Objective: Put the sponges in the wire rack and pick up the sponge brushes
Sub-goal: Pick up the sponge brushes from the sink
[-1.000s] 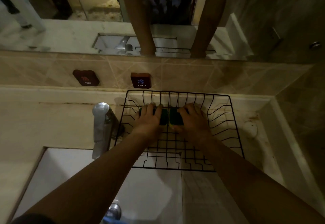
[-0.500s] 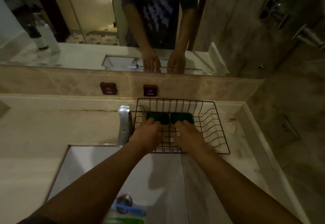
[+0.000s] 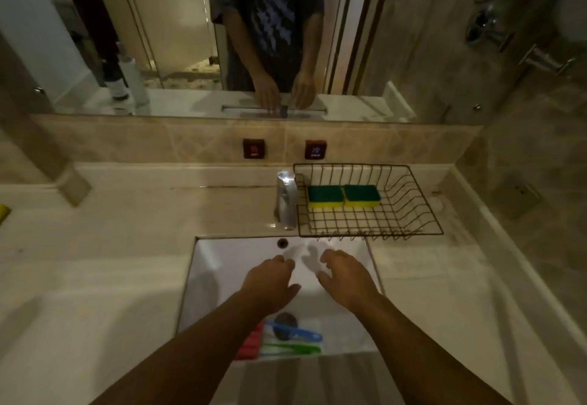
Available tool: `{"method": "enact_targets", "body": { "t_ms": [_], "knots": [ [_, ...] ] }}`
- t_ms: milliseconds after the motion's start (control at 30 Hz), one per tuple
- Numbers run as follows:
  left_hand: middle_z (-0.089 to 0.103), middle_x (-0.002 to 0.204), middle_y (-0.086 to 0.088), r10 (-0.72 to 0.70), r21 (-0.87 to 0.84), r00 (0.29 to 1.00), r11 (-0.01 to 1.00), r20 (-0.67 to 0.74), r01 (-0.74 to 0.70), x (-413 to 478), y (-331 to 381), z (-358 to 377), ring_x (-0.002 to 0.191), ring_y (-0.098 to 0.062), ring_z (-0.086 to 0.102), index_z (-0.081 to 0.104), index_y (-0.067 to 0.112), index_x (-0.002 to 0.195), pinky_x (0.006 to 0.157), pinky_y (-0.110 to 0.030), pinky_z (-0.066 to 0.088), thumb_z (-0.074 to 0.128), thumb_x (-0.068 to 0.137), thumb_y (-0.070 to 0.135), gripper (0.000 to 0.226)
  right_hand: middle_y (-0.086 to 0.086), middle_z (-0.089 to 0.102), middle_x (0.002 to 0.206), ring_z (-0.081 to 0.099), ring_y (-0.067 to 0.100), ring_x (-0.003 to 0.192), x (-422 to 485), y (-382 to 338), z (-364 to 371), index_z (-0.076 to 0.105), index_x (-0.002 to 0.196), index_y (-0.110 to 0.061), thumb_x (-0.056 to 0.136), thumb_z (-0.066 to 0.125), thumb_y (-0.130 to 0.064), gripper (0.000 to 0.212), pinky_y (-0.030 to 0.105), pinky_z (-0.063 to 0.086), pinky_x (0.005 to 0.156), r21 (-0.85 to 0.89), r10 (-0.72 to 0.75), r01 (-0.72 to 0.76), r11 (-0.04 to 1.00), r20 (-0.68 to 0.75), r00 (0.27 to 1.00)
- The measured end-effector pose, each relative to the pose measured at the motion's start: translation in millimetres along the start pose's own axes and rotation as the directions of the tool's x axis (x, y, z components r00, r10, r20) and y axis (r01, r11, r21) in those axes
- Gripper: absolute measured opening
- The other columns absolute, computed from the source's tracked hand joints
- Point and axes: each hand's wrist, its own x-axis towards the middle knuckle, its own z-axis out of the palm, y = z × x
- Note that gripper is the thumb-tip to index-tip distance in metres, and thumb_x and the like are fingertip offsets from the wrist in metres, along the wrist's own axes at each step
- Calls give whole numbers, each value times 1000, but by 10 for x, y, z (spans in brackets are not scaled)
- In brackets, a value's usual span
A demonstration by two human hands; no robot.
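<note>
The two sponges (image 3: 343, 196) lay side by side, touching, at the rack's (image 3: 425, 211) back left, right of centre frame. We had withdrawn both hands from the rack; left hand (image 3: 270, 287) and right hand (image 3: 346, 280) hung open and empty over the sink (image 3: 219, 265). Placement was done. The brushes (image 3: 293, 339) lay at the sink's near edge, beneath our wrists, with open basin around them.

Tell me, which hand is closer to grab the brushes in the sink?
The left hand, probably. The sponge brushes lie in the sink just below its wrist, while the right hand hovers farther to the side. Both hands are open and empty.
</note>
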Motion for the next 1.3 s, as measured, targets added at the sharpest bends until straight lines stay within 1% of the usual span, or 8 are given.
{"method": "enact_targets", "body": {
  "t_ms": [133,367,533,733,967,1067,1167,1300],
  "knots": [
    [62,113,-3,6,13,998,1000,56,-7,-296,-155,154,101,-21,60,58,21,120,89,-39,54,57,91,45,39,2,63,116,59,19,104,-259,-133,261,55,120,-21,89,59,-39,35,31,51,87,-27,19,-16,1000,86,996],
    [63,108,-1,-123,-48,986,991,111,129,-545,-416,338,98,-19,61,59,21,113,88,-36,53,58,91,40,30,3,64,111,59,19,98,-465,-126,546,57,111,-21,88,58,-38,28,31,49,84,-49,-13,25,998,217,976],
    [69,97,-6,-218,-253,955,930,199,265,-580,-430,463,85,-23,69,64,17,104,80,-44,61,55,93,29,19,5,63,110,57,21,98,-404,30,651,56,109,-18,89,56,-37,27,33,48,83,-46,-33,50,998,308,951],
    [67,98,-8,-272,-213,952,930,142,298,-540,-266,614,83,-23,68,65,17,96,78,-41,60,53,94,31,18,10,65,105,59,27,94,-259,229,754,59,102,-13,87,56,-30,22,36,51,78,9,-95,99,995,380,920],
    [67,104,-8,-330,-178,940,923,84,340,-490,-289,723,93,-23,64,68,17,100,75,-24,43,59,90,24,15,13,64,106,58,31,98,-172,378,1028,58,98,-15,85,56,-28,19,33,42,73,56,-128,115,992,462,878],
    [71,103,-7,-305,-258,938,905,161,339,-500,-415,743,88,-25,69,71,19,100,78,-35,58,59,85,17,19,12,66,107,60,29,99,-144,408,1119,62,102,-17,84,59,-27,21,29,39,71,90,-103,67,994,475,874],
    [71,113,3,-288,-173,937,931,196,322,-496,-579,786,94,-18,68,71,28,109,84,-37,58,65,84,21,27,12,65,108,60,29,100,-98,407,1220,62,105,-15,84,60,-28,24,30,42,74,79,-66,31,996,498,865],
    [66,123,8,-239,-260,921,910,309,323,-415,-775,960,107,-15,64,64,30,123,94,-39,53,73,83,25,42,13,62,110,57,30,102,-27,420,1417,60,107,-14,85,60,-24,25,32,41,77,58,-42,14,998,512,858]
  ]
}}
